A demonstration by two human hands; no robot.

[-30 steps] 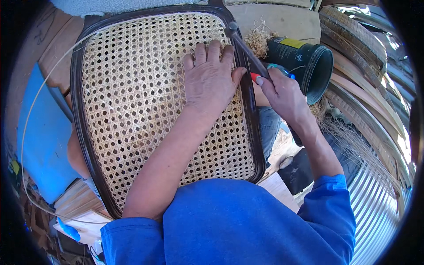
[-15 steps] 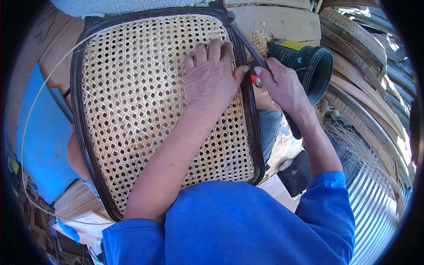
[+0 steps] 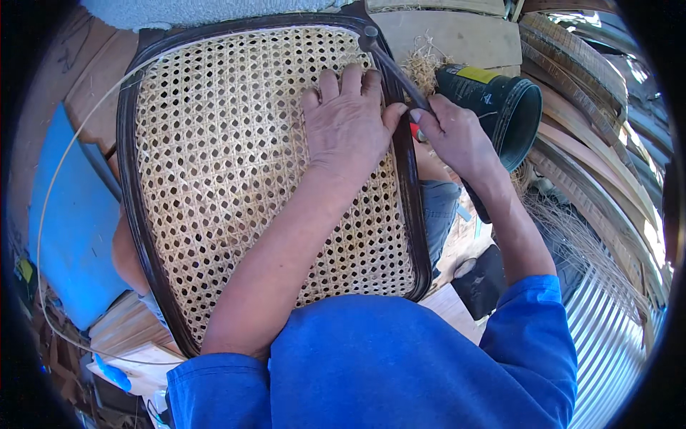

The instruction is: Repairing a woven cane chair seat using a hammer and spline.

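1. Close to your blue shirt (image 3: 421, 357), the caned panel (image 3: 236, 164) lies in its dark wooden frame (image 3: 127, 171), apparently over your legs (image 3: 437, 204). If a leg shifts, the frame could rock and throw off a stroke.
2. To the left, a loose strand (image 3: 43, 207) bows out from the frame's upper left corner and curves back toward your left sleeve (image 3: 214, 390); a careless elbow could catch and kink it.
3. On the weave's upper right, your left grip (image 3: 346, 121) is open, palm down, fingers spread, holding nothing. Its thumb reaches the right rail (image 3: 413, 207), close to your other thumb, so a slip could pinch it.
4. Beside that rail, your right grip (image 3: 463, 139) is closed round the handle of a hammer (image 3: 400, 76), with a partly hidden red thing (image 3: 416, 132) just beneath.
5. At the frame's upper right corner sits the hammer head (image 3: 369, 34); whether it touches is unclear. A glancing hit could dent the wood, break cane or reach your left fingertips.
6. Just beyond the right grip, a dark green bucket (image 3: 471, 89) lies on its side next to pale shavings (image 3: 421, 68), crowding any wide swing.
7. Farther out, planks (image 3: 579, 64) stack up at the right, and a fluffy cloth (image 3: 200, 11) borders the frame's far edge.
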